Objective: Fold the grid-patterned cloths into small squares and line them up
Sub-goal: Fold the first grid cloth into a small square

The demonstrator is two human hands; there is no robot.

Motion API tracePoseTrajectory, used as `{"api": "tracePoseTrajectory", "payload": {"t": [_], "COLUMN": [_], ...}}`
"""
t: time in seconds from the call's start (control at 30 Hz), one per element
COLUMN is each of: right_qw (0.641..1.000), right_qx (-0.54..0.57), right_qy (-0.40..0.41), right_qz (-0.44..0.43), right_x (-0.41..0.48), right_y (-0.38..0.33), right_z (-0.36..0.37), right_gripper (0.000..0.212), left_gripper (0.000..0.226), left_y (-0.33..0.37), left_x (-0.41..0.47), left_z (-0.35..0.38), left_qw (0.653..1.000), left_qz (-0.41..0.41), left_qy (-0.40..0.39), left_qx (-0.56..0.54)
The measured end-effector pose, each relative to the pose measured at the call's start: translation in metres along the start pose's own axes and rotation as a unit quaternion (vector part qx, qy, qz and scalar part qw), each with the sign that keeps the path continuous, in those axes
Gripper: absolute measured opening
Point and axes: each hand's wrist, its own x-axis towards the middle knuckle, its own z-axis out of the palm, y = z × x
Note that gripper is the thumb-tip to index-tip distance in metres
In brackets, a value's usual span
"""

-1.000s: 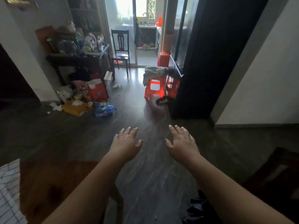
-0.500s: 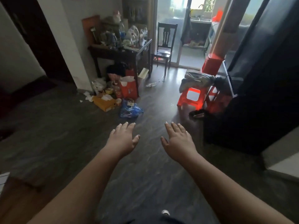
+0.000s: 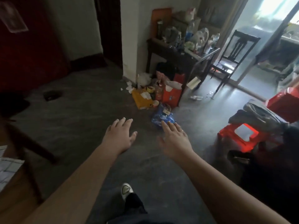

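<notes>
Dim, softly blurred room; daylight glares through the doorway (image 3: 275, 21) upper right, wide-angle edges bending.

**Red, blue and grey in a dim room**

The cloth (image 3: 8, 168) is white with a thin dark grid. The floor (image 3: 77, 120) is dark grey with paler streaks. The stool (image 3: 226, 135) is bright red, and the clothes (image 3: 255, 115) heaped on it are grey. The wall (image 3: 131, 38) is white. The box (image 3: 140, 100) is yellow-orange, the paper bag (image 3: 172, 96) red, the plastic bag (image 3: 159, 118) blue. The shoe (image 3: 127, 190) is white, the trouser leg (image 3: 134, 206) black. The door (image 3: 32, 46) is deep red.
</notes>
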Motion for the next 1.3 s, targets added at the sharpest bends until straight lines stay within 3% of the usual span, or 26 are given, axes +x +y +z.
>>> {"api": "tracePoseTrajectory", "payload": {"t": [0.27, 0.43, 0.57, 0.83, 1.0, 1.13, 1.3], "right_qw": [0.994, 0.976, 0.939, 0.824, 0.723, 0.635, 0.553], "right_qx": [-0.018, -0.024, -0.041, -0.076, -0.110, -0.144, -0.171], "right_qy": [-0.025, -0.056, -0.091, -0.179, -0.240, -0.284, -0.322], "right_qz": [-0.106, -0.211, -0.328, -0.532, -0.638, -0.704, -0.749], "right_x": [0.184, 0.253, 0.294, 0.347, 0.355, 0.343, 0.314], "right_y": [-0.111, -0.199, -0.285, -0.449, -0.535, -0.580, -0.605], "right_z": [-0.015, -0.001, 0.026, 0.088, 0.121, 0.149, 0.181], "right_gripper": [0.071, 0.069, 0.068, 0.067, 0.066, 0.066, 0.064], "left_gripper": [0.067, 0.069, 0.069, 0.061, 0.063, 0.062, 0.063], "left_y": [-0.119, -0.195, -0.264, -0.349, -0.367, -0.358, -0.338], "left_x": [0.103, 0.097, 0.077, 0.031, 0.010, 0.005, -0.007], "left_z": [-0.067, -0.097, -0.098, -0.083, -0.075, -0.051, -0.029], "left_qw": [0.995, 0.976, 0.943, 0.820, 0.709, 0.637, 0.569], "left_qz": [-0.096, -0.199, -0.315, -0.540, -0.659, -0.718, -0.770], "left_qy": [0.038, 0.073, 0.092, 0.144, 0.180, 0.189, 0.182], "left_qx": [-0.015, -0.041, -0.059, -0.125, -0.176, -0.206, -0.223]}}
